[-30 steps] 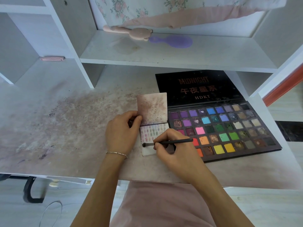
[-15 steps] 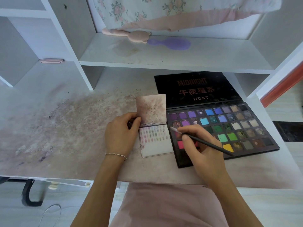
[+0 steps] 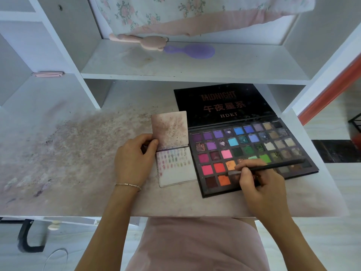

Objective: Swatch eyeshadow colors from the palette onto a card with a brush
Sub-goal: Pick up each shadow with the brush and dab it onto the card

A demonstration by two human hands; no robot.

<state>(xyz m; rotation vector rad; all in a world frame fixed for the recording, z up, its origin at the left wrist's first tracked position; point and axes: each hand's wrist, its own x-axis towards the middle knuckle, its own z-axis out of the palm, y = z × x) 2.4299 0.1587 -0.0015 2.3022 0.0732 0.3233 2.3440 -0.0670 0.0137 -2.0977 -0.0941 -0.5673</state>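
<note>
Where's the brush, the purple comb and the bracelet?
brush (image 3: pixel 273 166), head view, middle of its dark handle
purple comb (image 3: pixel 199 51), head view, its wide rounded head
bracelet (image 3: pixel 128 185), head view, the band across the left wrist

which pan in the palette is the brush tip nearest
The orange pan in the fourth row, third from left; the brush tip sits just below it, held by the right hand.

White shelving (image 3: pixel 195 72) is standing at twelve o'clock over a stained desk (image 3: pixel 68 153). Daylight is washing everything. Pale floor (image 3: pixel 332 241) is showing at five o'clock.
</note>
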